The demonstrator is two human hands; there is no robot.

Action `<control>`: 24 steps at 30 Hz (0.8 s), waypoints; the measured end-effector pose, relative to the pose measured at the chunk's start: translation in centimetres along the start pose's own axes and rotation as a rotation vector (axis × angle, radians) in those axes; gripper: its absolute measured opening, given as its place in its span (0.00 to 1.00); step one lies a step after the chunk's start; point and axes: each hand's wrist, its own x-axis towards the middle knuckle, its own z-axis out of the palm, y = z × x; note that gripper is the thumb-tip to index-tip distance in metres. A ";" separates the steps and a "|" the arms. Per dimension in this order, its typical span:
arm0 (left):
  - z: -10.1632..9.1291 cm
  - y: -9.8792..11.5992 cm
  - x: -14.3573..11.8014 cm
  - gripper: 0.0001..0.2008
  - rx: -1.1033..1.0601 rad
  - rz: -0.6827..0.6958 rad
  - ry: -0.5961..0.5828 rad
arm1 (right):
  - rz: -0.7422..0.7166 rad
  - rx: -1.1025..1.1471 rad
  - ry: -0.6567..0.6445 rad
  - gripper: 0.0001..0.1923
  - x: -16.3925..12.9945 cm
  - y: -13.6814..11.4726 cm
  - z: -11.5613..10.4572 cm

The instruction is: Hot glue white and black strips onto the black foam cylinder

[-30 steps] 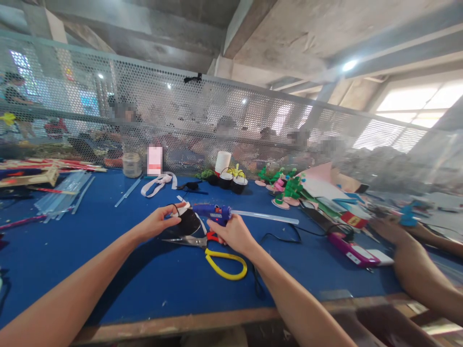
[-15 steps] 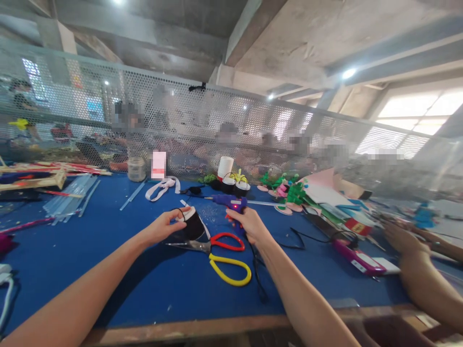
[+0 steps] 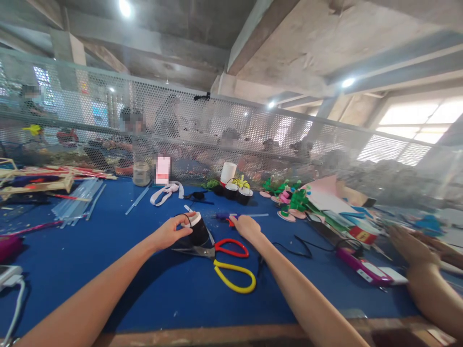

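Note:
My left hand [image 3: 172, 230] grips a small black cup with a white rim [image 3: 197, 228], tilted on the blue table [image 3: 108, 260]. My right hand [image 3: 247, 226] reaches forward and rests on the blue glue gun [image 3: 226, 217], which lies flat on the table with its clear glue stick pointing right. Just in front of both hands lie scissors [image 3: 224, 262] with one red and one yellow handle. The gun's black cord [image 3: 289, 246] trails to the right.
A perforated metal screen [image 3: 231, 135] closes the far edge, with people behind it. Clear glue sticks [image 3: 77, 202] and wooden strips lie far left. Black cups [image 3: 235, 190], green and pink foam pieces [image 3: 289, 197] and a pink device [image 3: 361, 267] lie right. Another person's hand [image 3: 412, 248] is at right.
My right hand carried the glue gun away from the cup, forward, and laid it flat on the table. The left hand kept hold of the black cup.

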 end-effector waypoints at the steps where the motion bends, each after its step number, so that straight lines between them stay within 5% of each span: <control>1: 0.0 0.0 -0.1 0.10 0.003 0.003 0.003 | -0.042 -0.050 0.043 0.11 -0.2 -0.5 -0.3; 6: 0.2 0.0 -0.2 0.10 -0.037 0.027 0.028 | -0.664 -0.091 0.102 0.14 -2.6 -5.2 -0.5; 9: 0.4 -0.1 -0.1 0.09 0.001 0.036 0.069 | -0.867 -0.036 0.033 0.18 -4.2 -8.0 0.9; 14: 0.5 -0.3 0.2 0.08 0.030 0.092 0.034 | -0.880 -0.137 -0.131 0.17 -5.2 -9.9 2.5; 24: 0.2 0.0 0.1 0.12 -0.040 0.015 0.032 | -0.674 0.474 -0.071 0.07 -4.6 -6.6 0.6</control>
